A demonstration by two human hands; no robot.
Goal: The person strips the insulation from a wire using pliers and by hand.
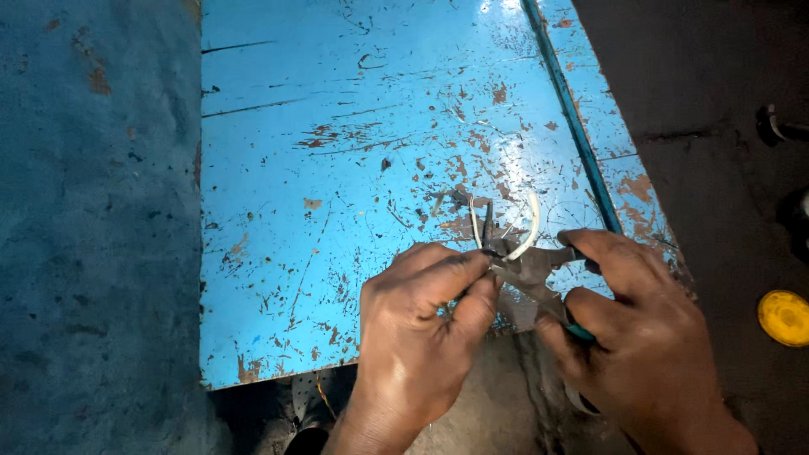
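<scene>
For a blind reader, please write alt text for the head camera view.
Two bare hands work over a scratched blue metal sheet: the right hand grips pliers on a bent white wire, which the left hand steadies. A yellow disc lies at right.

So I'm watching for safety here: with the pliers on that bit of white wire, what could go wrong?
1. The left hand pinches the white wire right beside the pliers, so a slip could nip a fingertip.
2. The wire's curved free end sticks up; if cut or released it might spring toward the face.
3. The work sits at the edge of the scratched blue metal sheet, so a snipped piece could drop into the dark gap below.
</scene>
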